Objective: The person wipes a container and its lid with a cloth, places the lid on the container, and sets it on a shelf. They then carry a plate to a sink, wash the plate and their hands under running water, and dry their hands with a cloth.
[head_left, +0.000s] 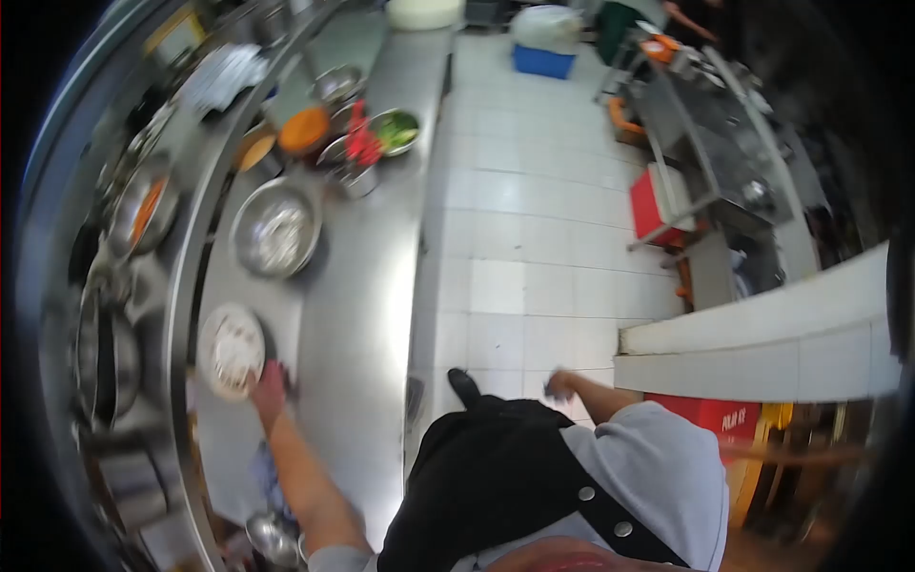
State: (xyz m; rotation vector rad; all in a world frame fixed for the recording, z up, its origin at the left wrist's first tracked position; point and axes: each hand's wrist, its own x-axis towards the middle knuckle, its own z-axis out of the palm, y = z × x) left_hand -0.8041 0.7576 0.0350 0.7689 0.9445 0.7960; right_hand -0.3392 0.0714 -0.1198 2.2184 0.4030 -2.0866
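Observation:
My left hand (272, 383) is at the near right rim of a round white plate (220, 377) on the steel counter, fingers closed on its edge. White and brownish bits lie on the plate. Beyond it stands a large steel mixing bowl (250, 229) with something whitish inside. My right hand (562, 383) hangs over the tiled floor by my side, small and blurred. Its fingers look closed, with something small and dark at them that I cannot make out.
Farther along the steel counter (357, 315) are a bowl of greens (396, 132), a red-handled utensil (361, 141) and an orange lid (304, 130). Pans (107, 353) line the left shelf. A steel sink unit (729, 157) and a low tiled wall (753, 353) stand right.

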